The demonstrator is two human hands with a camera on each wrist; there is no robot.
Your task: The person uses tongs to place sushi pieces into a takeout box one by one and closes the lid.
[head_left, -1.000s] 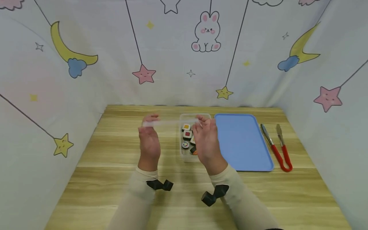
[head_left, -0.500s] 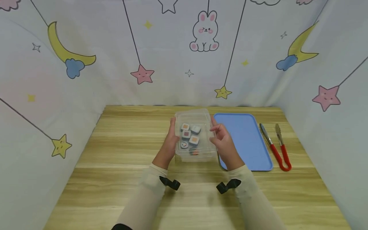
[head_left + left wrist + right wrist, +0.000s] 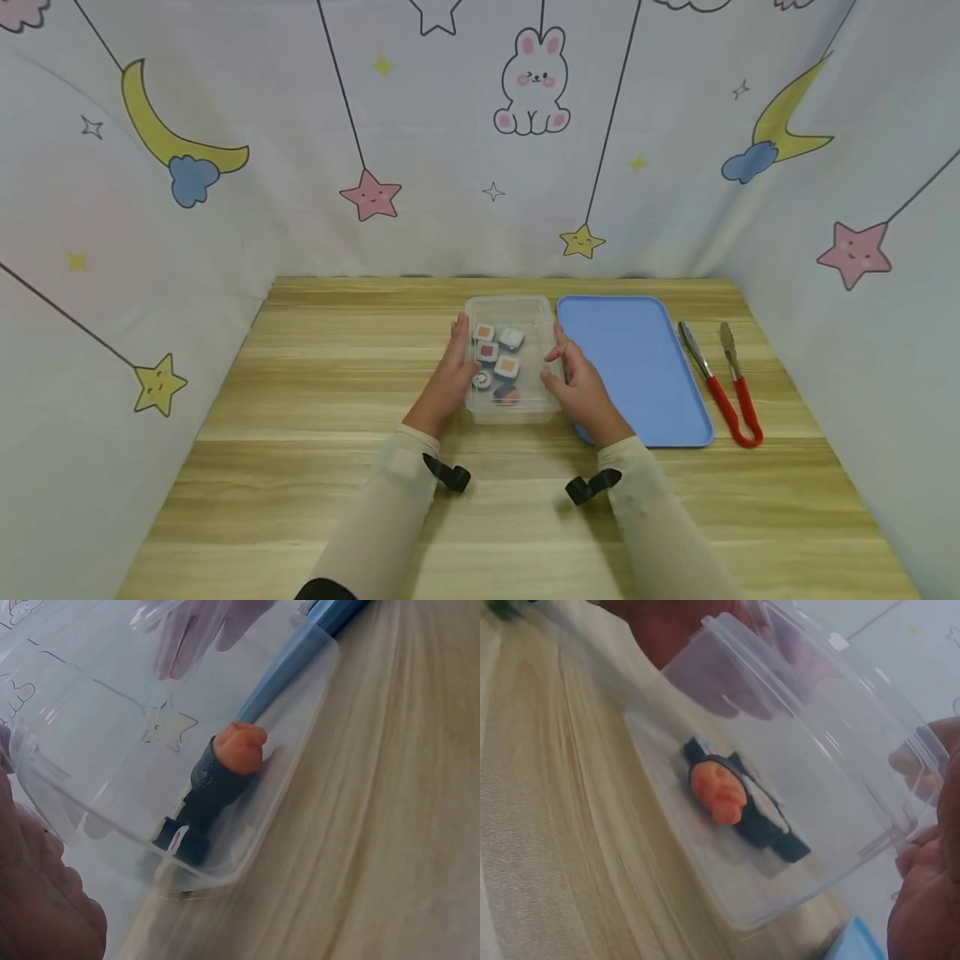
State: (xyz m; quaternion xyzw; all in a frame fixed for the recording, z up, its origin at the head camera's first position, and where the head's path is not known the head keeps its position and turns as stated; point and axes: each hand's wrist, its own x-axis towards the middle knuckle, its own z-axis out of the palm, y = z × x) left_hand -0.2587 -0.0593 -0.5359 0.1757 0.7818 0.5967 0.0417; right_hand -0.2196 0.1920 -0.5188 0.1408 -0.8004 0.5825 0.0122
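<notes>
A clear plastic box stands on the table with several sushi pieces inside. Its clear lid lies over the top, lined up with the rim; whether it is snapped down I cannot tell. My left hand holds the lid at the left side, thumb on top and fingers along the edge. On the opposite side my right hand holds the lid's edge with bent fingers. Through the wall in the right wrist view, an orange-topped sushi piece shows beside dark-wrapped rolls.
Just right of the box lies a blue tray, partly behind my right hand. Farther right, tongs with red handles rest spread apart on the wooden table. A patterned white curtain hangs behind and at both sides.
Both hands, raised with the lid held up a second ago, have brought it down over the box. In the last half second the tilted lid has levelled and lined up with the rim.
</notes>
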